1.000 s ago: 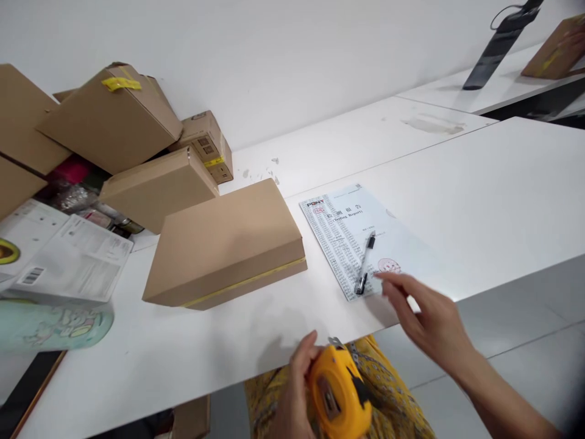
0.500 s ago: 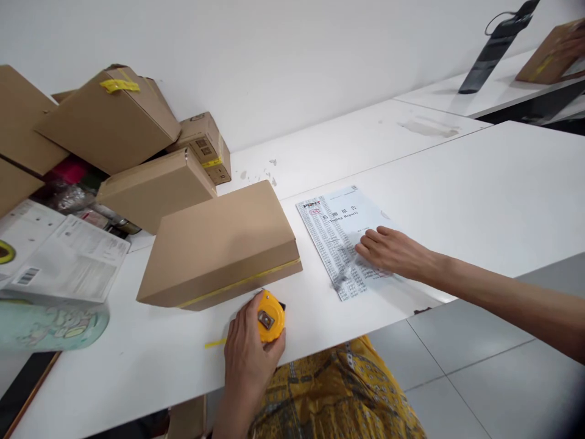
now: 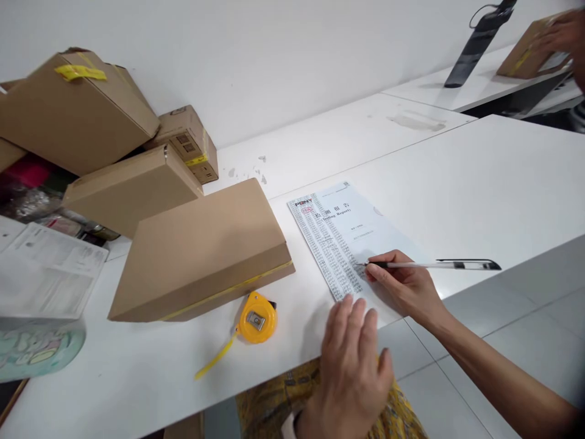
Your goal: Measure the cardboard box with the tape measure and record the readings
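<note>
My right hand (image 3: pixel 404 286) is closed round a pen (image 3: pixel 439 264), with the tip resting on a printed paper sheet (image 3: pixel 342 235) that lies on the white table (image 3: pixel 457 195). My left hand (image 3: pixel 354 360) hovers with fingers stretched out over the table's front edge, just below the sheet, holding nothing. A yellow tape measure (image 3: pixel 258 318) lies on the table left of that hand, a short length of tape pulled out. A flat cardboard box (image 3: pixel 201 250) sits just behind the tape measure.
Several cardboard boxes (image 3: pixel 82 110) are piled at the back left, with printed leaflets (image 3: pixel 46 274) and a pale green packet (image 3: pixel 36 350) at the left edge. At the far right another person's hand (image 3: pixel 560 30) rests on a box on a further table.
My left hand let go of the tape measure and moved right toward the sheet. My right hand picked the pen up off the paper and now holds it tip down.
</note>
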The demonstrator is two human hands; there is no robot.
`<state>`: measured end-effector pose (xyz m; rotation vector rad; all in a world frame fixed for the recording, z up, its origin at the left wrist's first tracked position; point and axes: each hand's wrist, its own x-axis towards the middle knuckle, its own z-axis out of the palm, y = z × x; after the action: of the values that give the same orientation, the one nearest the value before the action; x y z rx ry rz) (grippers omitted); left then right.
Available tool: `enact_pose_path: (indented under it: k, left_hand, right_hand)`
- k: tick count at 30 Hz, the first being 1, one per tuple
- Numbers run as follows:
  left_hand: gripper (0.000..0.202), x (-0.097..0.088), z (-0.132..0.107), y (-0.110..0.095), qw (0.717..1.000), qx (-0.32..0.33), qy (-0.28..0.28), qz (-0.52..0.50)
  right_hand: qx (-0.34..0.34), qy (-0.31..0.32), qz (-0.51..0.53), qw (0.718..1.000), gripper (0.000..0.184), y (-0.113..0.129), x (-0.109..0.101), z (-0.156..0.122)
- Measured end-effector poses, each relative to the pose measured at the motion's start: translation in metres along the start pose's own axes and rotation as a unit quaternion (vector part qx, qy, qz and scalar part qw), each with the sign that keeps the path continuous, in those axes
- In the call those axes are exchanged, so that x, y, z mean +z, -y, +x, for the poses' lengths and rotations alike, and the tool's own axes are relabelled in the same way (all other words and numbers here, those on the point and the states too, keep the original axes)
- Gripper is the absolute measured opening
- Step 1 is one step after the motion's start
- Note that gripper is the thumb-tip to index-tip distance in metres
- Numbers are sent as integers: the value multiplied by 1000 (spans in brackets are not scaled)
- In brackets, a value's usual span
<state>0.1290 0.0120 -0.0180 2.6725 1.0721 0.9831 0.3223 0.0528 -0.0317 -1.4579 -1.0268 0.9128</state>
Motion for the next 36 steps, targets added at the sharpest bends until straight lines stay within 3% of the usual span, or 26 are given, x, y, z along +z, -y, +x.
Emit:
enact_pose_path:
  k: [4,8,16,36]
  left_hand:
    - [58,37,9,-12,994,9,82,70]
    - [55,52,6,-7,986,26,79,145]
    - [55,54,5,-7,984,26,70,159]
    - [46,56,7,-6,988,19,51,143]
  right_hand:
    - [10,11,-55,998,36,-3,-1,3]
    - [-34,29,-120,992,32,-5,-3,0]
    - [-59,42,-141,987,32,-15,-4,-2]
    - [-76,45,-182,979,32,-11,-4,0]
